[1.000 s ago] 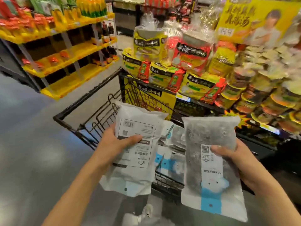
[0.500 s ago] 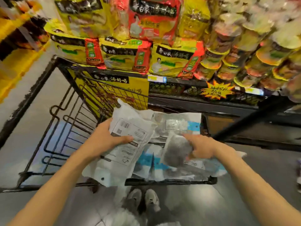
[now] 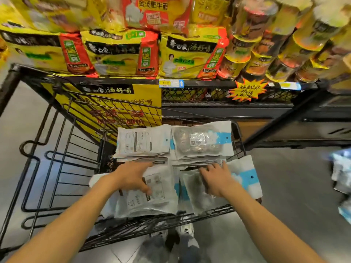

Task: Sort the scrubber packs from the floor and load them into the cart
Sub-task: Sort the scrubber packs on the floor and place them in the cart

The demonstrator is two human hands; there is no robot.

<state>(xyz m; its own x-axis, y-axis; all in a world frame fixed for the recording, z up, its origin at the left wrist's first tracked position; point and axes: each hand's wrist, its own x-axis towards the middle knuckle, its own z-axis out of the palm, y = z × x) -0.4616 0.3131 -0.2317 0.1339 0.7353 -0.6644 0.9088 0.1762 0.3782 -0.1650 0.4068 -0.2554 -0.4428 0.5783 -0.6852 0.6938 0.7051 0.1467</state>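
Scrubber packs in white-and-blue bags fill the basket of the black wire cart (image 3: pixel 209 208). Two stacks stand at its far side: the left stack (image 3: pixel 140 143) label side up, the right stack (image 3: pixel 201 143) showing the scrubbers. My left hand (image 3: pixel 133 175) rests flat on a label-side-up pack (image 3: pixel 152 198) on the near left. My right hand (image 3: pixel 216 179) lies with spread fingers on a pack of dark scrubbers (image 3: pixel 195 192) on the near right. Another pack (image 3: pixel 245 175) sticks out over the basket's right edge.
A shelf of yellow-and-red noodle bags (image 3: pixel 117 54) and cup noodles (image 3: pixel 266 50) stands right behind the cart. More scrubber packs (image 3: pixel 341 179) lie blurred on the grey floor at the right edge. My shoes (image 3: pixel 186 230) are under the basket.
Both hands have lowered their packs from in front of me into the near side of the basket and now lie on top of them. My view has tilted down over the cart.
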